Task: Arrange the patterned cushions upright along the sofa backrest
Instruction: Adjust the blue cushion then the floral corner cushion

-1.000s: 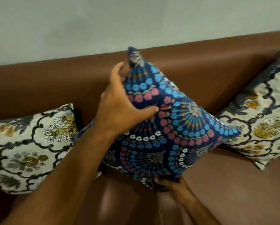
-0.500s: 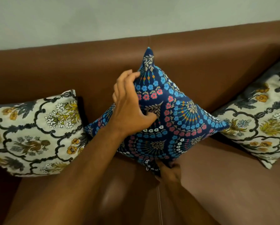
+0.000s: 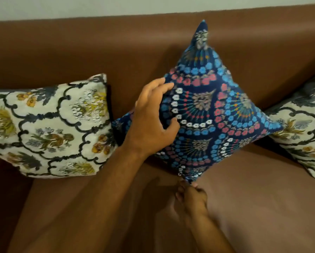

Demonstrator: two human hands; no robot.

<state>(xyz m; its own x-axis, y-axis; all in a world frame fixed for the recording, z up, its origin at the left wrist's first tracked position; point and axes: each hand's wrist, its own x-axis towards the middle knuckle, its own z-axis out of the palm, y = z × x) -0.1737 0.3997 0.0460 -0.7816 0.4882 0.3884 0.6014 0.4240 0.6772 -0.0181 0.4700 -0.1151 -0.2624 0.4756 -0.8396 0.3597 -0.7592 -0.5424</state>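
Observation:
A dark blue cushion [image 3: 207, 114] with blue, red and white flower rings stands on one corner, diamond-wise, against the brown sofa backrest [image 3: 116, 46]. My left hand [image 3: 153, 117] grips its left edge, fingers curled over the fabric and thumb pressed on the front. Below it, my right hand [image 3: 191, 198] pinches the cushion's bottom corner on the seat. A cream floral cushion [image 3: 49, 128] with black scrollwork leans on the backrest to the left, touching the blue one's left corner. A second cream floral cushion [image 3: 306, 128] leans at the right, partly cut off by the frame.
The brown sofa seat [image 3: 253, 207] stretches in front of the cushions. A pale wall [image 3: 80, 6] runs above the backrest top.
The blue cushion has turned more upright onto its corner and sits closer to the backrest. My left hand slid down from its upper edge to its left edge; my right hand stayed at the bottom corner.

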